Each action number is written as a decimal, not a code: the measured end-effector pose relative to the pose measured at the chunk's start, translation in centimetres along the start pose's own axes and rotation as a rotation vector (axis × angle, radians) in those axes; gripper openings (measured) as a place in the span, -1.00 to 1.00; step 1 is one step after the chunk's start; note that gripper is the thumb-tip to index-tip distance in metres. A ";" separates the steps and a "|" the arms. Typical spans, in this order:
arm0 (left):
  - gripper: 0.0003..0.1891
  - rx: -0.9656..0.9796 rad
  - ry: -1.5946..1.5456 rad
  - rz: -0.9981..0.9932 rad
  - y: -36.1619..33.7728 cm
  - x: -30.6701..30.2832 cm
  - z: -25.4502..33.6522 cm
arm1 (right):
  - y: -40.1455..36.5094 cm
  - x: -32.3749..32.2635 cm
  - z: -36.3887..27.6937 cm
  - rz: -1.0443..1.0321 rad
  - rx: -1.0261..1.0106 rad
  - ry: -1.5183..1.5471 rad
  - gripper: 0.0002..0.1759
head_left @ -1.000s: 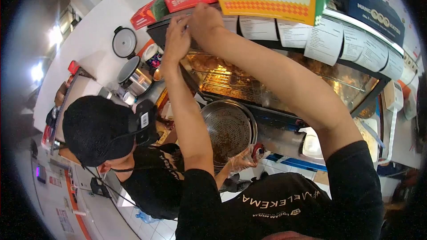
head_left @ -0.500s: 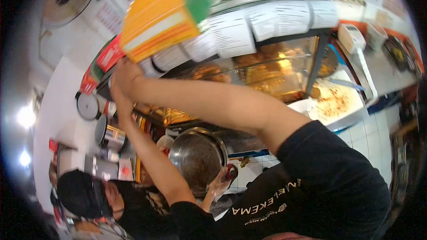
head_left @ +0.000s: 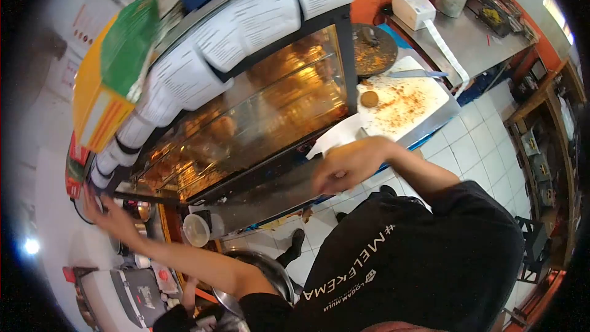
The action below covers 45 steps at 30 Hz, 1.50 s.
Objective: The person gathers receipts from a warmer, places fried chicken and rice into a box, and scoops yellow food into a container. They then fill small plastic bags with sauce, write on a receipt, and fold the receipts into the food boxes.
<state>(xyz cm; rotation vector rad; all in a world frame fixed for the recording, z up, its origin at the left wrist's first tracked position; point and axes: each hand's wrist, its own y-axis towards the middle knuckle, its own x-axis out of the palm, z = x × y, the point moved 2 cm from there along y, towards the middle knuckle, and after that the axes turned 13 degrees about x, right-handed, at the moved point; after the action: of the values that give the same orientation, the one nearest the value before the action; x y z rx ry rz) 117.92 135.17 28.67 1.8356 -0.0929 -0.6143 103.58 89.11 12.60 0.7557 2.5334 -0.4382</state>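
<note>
- Left hand (head_left: 109, 216): fingers spread, holding nothing, just beside the left end of the warmer (head_left: 270, 104).
- Right hand (head_left: 349, 163): blurred, fingers loosely curled, apparently empty, in front of the warmer's lower front edge.
- Step, as judged: both hands free, between grasps; any next grasp calls for a fresh reach.

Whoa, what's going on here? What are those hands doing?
A person in a black shirt stands at a glass food warmer with paper tickets hanging along its top. The left hand is stretched out, fingers spread, near the warmer's end, holding nothing. The right hand is in front of the warmer beside a white paper; it is too blurred to tell whether it grips it.
</note>
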 end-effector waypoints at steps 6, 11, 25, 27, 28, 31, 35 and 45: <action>-0.89 -0.431 -0.278 0.109 -13.2 -1.9 16.9 | -14.7 -2.9 23.7 0.603 0.796 0.423 -0.69; -0.75 -0.841 -0.800 -0.724 -18.6 -0.8 34.0 | -6.5 -5.3 36.8 1.204 0.848 -0.095 -0.58; -0.58 -0.872 -1.175 -0.587 -14.9 8.6 55.1 | -14.9 -0.2 16.7 1.057 0.338 0.423 -0.83; -0.63 -1.067 -1.304 -0.495 -16.8 10.3 56.5 | -14.9 1.9 14.1 0.954 0.274 0.613 -0.80; -0.63 -1.061 -1.310 -0.490 -17.6 10.3 56.3 | -15.2 2.1 13.0 0.959 0.272 0.606 -0.80; -0.76 -1.105 -1.177 -0.352 -17.6 8.1 54.5 | -15.9 2.3 10.5 0.844 0.604 0.458 -0.76; -0.89 -0.901 -0.877 -0.327 -17.6 2.9 51.7 | -15.8 5.9 5.2 1.050 0.314 -0.083 -0.64; -0.89 -0.669 -0.265 -0.347 -20.0 -16.7 46.7 | 2.0 23.5 -0.2 0.407 -0.120 1.077 -0.61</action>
<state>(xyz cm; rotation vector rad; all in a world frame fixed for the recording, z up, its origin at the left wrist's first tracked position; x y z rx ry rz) 77.71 107.92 6.28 1.1195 0.2370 -0.9925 87.13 100.95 0.45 1.7599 3.1251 0.3797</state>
